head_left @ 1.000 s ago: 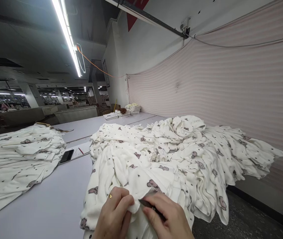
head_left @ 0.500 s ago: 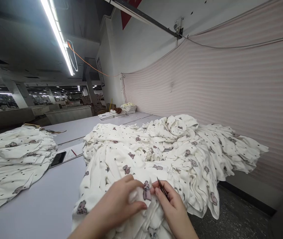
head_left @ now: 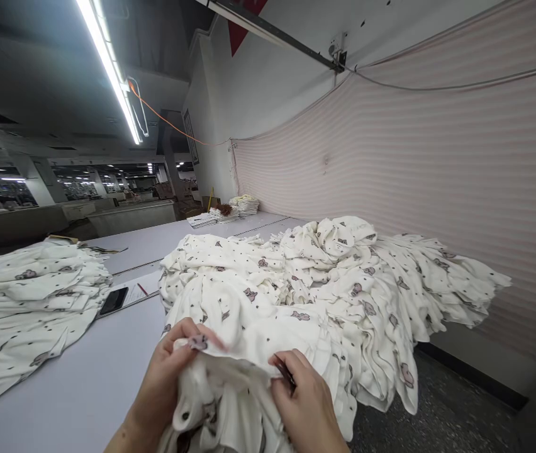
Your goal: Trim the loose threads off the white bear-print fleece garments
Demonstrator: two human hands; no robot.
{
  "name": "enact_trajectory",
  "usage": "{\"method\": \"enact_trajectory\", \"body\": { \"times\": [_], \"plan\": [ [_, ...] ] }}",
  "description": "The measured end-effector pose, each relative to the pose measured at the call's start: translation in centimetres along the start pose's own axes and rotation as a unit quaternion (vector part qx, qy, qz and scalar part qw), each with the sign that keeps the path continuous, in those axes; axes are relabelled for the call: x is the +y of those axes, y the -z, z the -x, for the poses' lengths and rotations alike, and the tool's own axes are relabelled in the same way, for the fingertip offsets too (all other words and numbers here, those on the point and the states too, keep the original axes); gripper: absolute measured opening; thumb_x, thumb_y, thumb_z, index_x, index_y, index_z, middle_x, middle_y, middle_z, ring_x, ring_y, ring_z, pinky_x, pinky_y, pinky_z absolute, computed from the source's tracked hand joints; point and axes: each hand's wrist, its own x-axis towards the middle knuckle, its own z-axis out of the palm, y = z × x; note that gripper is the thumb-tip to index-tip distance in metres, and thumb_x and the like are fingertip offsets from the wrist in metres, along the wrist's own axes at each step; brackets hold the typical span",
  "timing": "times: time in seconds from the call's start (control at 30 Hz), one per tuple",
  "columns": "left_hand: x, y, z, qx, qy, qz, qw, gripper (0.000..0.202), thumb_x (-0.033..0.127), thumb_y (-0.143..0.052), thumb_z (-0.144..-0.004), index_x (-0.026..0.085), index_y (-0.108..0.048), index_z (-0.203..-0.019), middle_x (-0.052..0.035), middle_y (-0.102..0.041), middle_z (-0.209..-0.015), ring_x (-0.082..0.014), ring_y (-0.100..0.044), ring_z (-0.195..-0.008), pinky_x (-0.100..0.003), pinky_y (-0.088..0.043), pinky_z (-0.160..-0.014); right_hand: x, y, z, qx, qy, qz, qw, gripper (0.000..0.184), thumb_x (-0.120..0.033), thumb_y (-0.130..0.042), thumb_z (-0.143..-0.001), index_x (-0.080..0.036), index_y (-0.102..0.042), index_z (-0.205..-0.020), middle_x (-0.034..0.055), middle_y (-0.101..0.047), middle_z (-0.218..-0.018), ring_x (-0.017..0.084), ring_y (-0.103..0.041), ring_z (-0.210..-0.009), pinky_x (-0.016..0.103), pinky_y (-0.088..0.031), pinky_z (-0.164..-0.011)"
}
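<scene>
My left hand (head_left: 167, 371) is closed on the edge of a white cloth piece (head_left: 237, 377) printed with small mauve animals and dark dots. The edge is stretched across to my right hand (head_left: 303, 390), whose thumb and fingers also pinch it. Tucked in that same hand is a small dark pointed tool, which looks like thread snips (head_left: 285, 372); its tips are mostly covered by the fingers. Below the edge, the cloth hangs in loose folds toward me. Behind both hands spreads a large heap of the same printed cloth (head_left: 324, 270).
Another pile of this cloth (head_left: 36, 302) lies at the left. A black phone (head_left: 114, 301) and a paper with a red pen (head_left: 142, 289) rest on the pale table (head_left: 83, 390). Folded stacks (head_left: 244, 204) stand at the far end. A pink striped curtain (head_left: 414, 163) hangs along the right.
My left hand has moved left, now gripping the cloth edge and drawing it up taut. My right hand has shifted slightly down and left, still with the snips.
</scene>
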Motion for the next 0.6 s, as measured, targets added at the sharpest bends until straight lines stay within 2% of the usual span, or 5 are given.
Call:
{"method": "enact_trajectory", "body": {
  "times": [0.07,0.13,0.3,0.5,0.6],
  "plan": [
    [0.4,0.8,0.7,-0.047,0.011,-0.030,0.998,0.020,0.039,-0.059,-0.077,0.022,-0.051,-0.070,0.0048,-0.051,-0.055,-0.0131,-0.047,-0.049,-0.022,-0.038,-0.049,-0.3,0.3,-0.4,-0.016,0.009,-0.004,1.000,0.020,-0.012,-0.045,-0.077,-0.023,-0.061,-0.082,-0.0002,-0.064,-0.078,0.017,-0.061,-0.068,0.023,-0.042,-0.057],
    [0.4,1.0,1.6,-0.097,-0.002,-0.216,0.972,0.017,0.037,-0.064,-0.073,0.023,-0.059,-0.081,0.0050,-0.052,-0.058,-0.0136,-0.048,-0.052,-0.021,-0.036,-0.051,-0.7,0.8,-0.7,-0.023,0.014,-0.026,0.999,0.017,-0.015,-0.045,-0.080,-0.022,-0.061,-0.083,0.0005,-0.063,-0.077,0.016,-0.058,-0.066,0.023,-0.039,-0.055],
    [-1.4,-0.7,3.3,-0.181,-0.123,-0.558,0.800,0.011,0.018,-0.059,-0.076,0.025,-0.057,-0.085,0.0019,-0.060,-0.068,-0.0165,-0.056,-0.060,-0.022,-0.037,-0.053,-1.5,1.8,-1.1,-0.071,-0.023,-0.091,0.993,0.010,-0.024,-0.049,-0.082,-0.020,-0.058,-0.079,-0.0011,-0.057,-0.068,0.014,-0.050,-0.059,0.022,-0.035,-0.050],
    [-3.4,-1.2,3.9,-0.115,-0.267,-0.457,0.841,0.019,0.005,-0.039,-0.084,0.022,-0.045,-0.090,-0.0056,-0.055,-0.097,-0.0118,-0.055,-0.070,-0.021,-0.046,-0.063,-2.0,3.7,-0.4,-0.098,0.025,-0.086,0.991,0.015,-0.026,-0.058,-0.080,-0.022,-0.063,-0.093,0.0018,-0.064,-0.085,0.018,-0.061,-0.078,0.023,-0.047,-0.068],
    [-3.8,-0.9,4.0,-0.102,-0.307,-0.428,0.844,0.023,0.001,-0.039,-0.085,0.020,-0.047,-0.093,-0.0060,-0.057,-0.097,-0.0139,-0.058,-0.085,-0.022,-0.048,-0.073,-2.6,4.5,0.0,-0.171,0.059,-0.072,0.981,0.024,-0.035,-0.054,-0.086,-0.026,-0.067,-0.104,0.0029,-0.064,-0.087,0.017,-0.063,-0.075,0.021,-0.046,-0.059]
  ]
}}
